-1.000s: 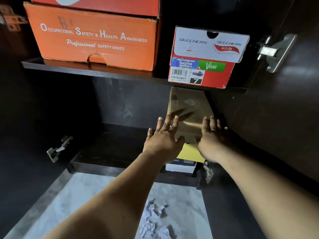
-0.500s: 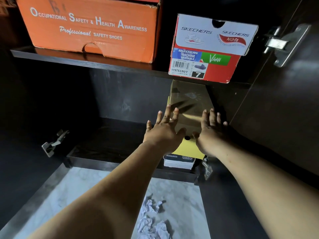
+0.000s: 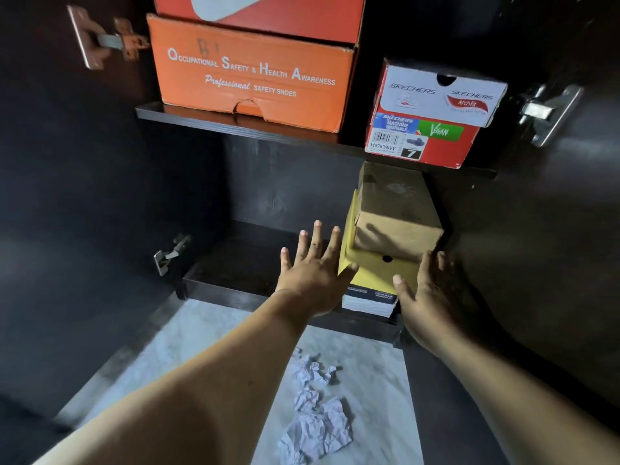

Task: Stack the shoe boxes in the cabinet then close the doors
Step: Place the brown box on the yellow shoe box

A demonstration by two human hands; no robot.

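A brown cardboard shoe box [image 3: 397, 219] sits on a yellow box [image 3: 379, 275], which lies on a white and dark box [image 3: 369, 300], all at the right of the lower shelf [image 3: 235, 263] of a dark cabinet. My left hand [image 3: 315, 273] has straight spread fingers, and its thumb touches the yellow box's left corner. My right hand [image 3: 426, 290] lies flat against the stack's right front corner. On the upper shelf [image 3: 188, 117] stand an orange safety-shoe box [image 3: 251, 78] under a red box [image 3: 261, 11], and a red and white Skechers box [image 3: 432, 115].
Both cabinet doors stand open, with metal hinges on the left [image 3: 100, 38], the lower left [image 3: 169, 253] and the right [image 3: 547, 109]. Crumpled white paper [image 3: 315, 414] lies on the pale marble floor [image 3: 208, 340] in front of the cabinet.
Both hands have drawn back from the top of the brown box to the front corners of the stack. The camera has tilted upward a little, and the red box now shows.
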